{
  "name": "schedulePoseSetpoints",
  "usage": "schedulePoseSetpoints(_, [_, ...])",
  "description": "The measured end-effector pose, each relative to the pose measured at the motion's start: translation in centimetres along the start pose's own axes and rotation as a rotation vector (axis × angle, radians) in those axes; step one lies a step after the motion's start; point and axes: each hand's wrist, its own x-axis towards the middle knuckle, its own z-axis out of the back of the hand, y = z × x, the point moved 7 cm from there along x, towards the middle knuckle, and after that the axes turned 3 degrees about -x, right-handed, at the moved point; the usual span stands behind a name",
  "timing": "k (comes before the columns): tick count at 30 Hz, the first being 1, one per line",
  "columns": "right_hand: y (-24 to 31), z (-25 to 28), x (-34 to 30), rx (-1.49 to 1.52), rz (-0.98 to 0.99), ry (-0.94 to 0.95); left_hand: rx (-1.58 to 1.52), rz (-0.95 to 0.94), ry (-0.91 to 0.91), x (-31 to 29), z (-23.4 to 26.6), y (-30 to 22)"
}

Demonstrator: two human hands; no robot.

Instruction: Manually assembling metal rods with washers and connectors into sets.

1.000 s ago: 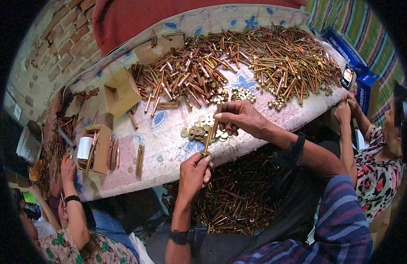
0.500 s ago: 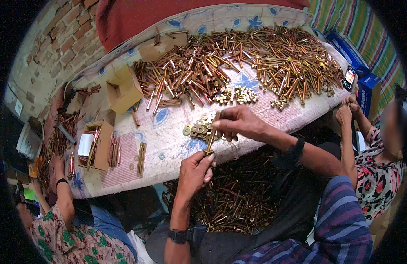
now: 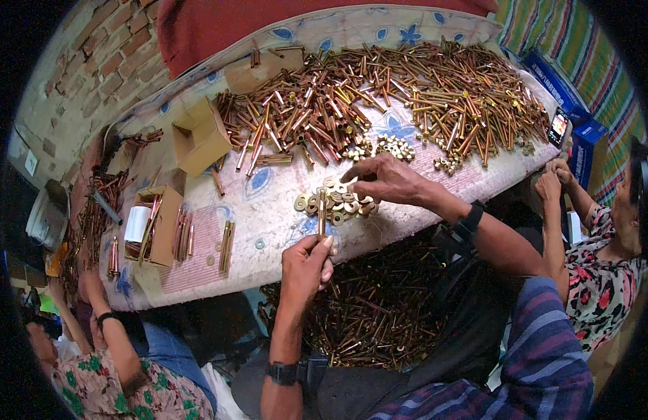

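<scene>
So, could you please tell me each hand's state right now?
Left hand: closed, holding a metal rod.
Right hand: at the washers; grip cannot be told.

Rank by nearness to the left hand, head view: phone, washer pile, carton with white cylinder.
1. Washer pile, just beyond the left hand.
2. Carton with white cylinder, off to the hand's left.
3. Phone, far to the right.

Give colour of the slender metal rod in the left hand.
Slender metal rod in the left hand: shiny brownish gold, best seen in the head view.
</scene>
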Motion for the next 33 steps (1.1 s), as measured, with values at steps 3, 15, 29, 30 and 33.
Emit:
schedulePoseSetpoints(3, [-0.3,-0.5,0.5,-0.378,0.089,-0.089,-0.045,-0.011,-0.015,0.0,0.3,0.2])
schedulePoseSetpoints(15, [-0.2,-1.1,1.3,-0.618,0.016,-0.001,-0.039,0.012,-0.014,0.2,0.4,0.7])
schedulePoseSetpoints(29, [1.4,1.0,-0.6,0.028,-0.03,-0.037,-0.004,-0.014,-0.013,0.3,0.0,0.8])
schedulePoseSetpoints(30, [1.7,1.0,-0.8,0.084,-0.02,-0.023,-0.001,-0.038,-0.029,0.3,0.0,0.6])
schedulePoseSetpoints(33, [2.9,0.8,-1.3,0.196,0.011,0.012,0.041,-0.035,-0.033,-0.1,-0.2,0.2])
